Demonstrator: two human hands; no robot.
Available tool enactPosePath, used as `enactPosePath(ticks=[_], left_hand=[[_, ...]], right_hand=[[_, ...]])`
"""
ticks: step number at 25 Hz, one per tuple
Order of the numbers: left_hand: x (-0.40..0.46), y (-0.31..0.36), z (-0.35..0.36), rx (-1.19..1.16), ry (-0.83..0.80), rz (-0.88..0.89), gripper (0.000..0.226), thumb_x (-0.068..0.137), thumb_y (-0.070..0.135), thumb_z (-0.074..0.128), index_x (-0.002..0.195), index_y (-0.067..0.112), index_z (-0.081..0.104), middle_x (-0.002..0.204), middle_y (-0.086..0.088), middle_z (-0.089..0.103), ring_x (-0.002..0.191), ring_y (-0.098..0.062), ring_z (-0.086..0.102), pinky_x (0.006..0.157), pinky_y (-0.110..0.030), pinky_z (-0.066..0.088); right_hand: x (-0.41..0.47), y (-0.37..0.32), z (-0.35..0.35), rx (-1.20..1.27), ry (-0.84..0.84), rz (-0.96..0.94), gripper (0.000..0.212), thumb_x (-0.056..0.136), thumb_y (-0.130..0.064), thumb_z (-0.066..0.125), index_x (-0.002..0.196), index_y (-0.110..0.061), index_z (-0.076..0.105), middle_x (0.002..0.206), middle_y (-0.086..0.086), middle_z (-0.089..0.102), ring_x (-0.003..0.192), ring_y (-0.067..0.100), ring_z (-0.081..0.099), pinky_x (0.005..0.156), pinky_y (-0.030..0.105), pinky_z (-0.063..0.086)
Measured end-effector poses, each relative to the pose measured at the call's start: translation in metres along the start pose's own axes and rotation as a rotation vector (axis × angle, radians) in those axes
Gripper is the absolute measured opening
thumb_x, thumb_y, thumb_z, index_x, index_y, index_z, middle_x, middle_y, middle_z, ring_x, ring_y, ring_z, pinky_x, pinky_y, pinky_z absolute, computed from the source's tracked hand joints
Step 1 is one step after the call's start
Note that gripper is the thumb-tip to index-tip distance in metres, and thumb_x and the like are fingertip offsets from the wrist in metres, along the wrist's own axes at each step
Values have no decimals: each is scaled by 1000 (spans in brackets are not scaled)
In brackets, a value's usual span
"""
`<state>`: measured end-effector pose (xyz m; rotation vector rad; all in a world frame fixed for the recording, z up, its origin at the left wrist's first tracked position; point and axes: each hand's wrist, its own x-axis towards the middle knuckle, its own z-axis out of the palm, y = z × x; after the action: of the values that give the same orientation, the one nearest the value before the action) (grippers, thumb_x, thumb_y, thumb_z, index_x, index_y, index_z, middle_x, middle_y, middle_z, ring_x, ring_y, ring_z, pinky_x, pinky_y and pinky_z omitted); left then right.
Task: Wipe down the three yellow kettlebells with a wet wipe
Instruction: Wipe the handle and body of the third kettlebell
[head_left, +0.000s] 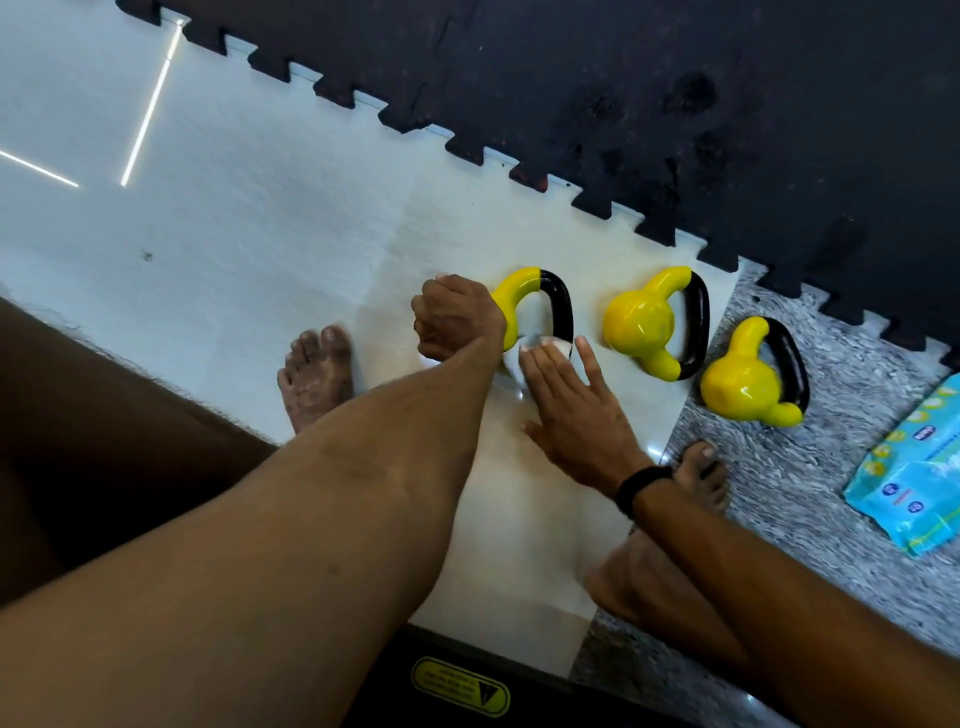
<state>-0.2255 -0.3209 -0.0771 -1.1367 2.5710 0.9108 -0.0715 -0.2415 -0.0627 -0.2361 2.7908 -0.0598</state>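
Observation:
Three yellow kettlebells with black handle grips lie in a row on the floor. My left hand (457, 319) grips the body of the leftmost kettlebell (524, 296) and hides most of it. My right hand (571, 400) lies flat with straight fingers, pressing a white wet wipe (545, 344) against the lower end of that kettlebell's handle. The middle kettlebell (647, 322) and the right kettlebell (743, 384) lie untouched on their sides.
A blue pack of wet wipes (914, 478) lies on the speckled grey floor at the right. Black interlocking foam mats (675, 104) cover the floor beyond the kettlebells. My bare feet (317, 374) stand on the pale tiles. A dark object with a yellow label (460, 686) sits at the bottom.

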Motion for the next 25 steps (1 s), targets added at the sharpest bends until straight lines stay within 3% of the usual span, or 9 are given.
enactPosePath(ticks=[4, 8, 10, 14, 18, 23, 25], left_hand=[[-5, 1, -2, 23, -9, 78, 38, 97, 28, 34, 93, 6, 64, 105, -13, 62, 100, -34, 57, 81, -34, 37], [-2, 0, -2, 58, -4, 100, 38, 96, 28, 34, 90, 6, 65, 102, -13, 63, 97, -36, 59, 78, -36, 41], [-2, 0, -2, 65, -1, 123, 38, 96, 27, 34, 89, 5, 65, 101, -13, 64, 96, -36, 59, 77, -37, 41], [-3, 1, -2, 63, 2, 178, 39, 97, 28, 34, 90, 6, 65, 99, -14, 65, 95, -35, 60, 76, -37, 42], [0, 0, -1, 87, 5, 185, 39, 98, 29, 34, 90, 6, 65, 99, -13, 65, 95, -35, 60, 76, -36, 42], [-4, -1, -1, 68, 7, 240, 38, 98, 27, 35, 93, 5, 65, 101, -14, 65, 95, -35, 59, 76, -36, 41], [-1, -1, -2, 65, 10, 224, 38, 98, 27, 35, 93, 4, 65, 102, -14, 65, 96, -35, 59, 76, -36, 40]], right_hand=[[19, 27, -14, -28, -22, -147, 76, 81, -57, 63, 133, -4, 48, 125, 14, 60, 130, 31, 48, 118, 54, 12], [2, 55, -21, -116, 27, -325, 68, 89, -55, 56, 136, -6, 50, 139, 13, 55, 138, 28, 42, 119, 53, 13], [8, 51, -22, -159, -14, -305, 70, 88, -56, 56, 135, -5, 50, 140, 13, 53, 140, 28, 38, 119, 54, 12], [21, 44, -24, -202, -13, -283, 67, 79, -57, 66, 122, -7, 60, 119, 12, 64, 136, 35, 42, 117, 59, 8], [9, 67, -40, -309, -34, -369, 70, 83, -54, 61, 138, -12, 48, 142, 9, 51, 145, 36, 27, 117, 63, -2], [26, 47, -36, -341, -107, -250, 50, 76, -41, 72, 115, -10, 62, 122, 11, 61, 139, 44, 33, 116, 57, -16], [21, 59, -40, -365, -38, -289, 60, 75, -44, 73, 126, -15, 59, 134, 9, 57, 140, 47, 29, 117, 60, -12]])
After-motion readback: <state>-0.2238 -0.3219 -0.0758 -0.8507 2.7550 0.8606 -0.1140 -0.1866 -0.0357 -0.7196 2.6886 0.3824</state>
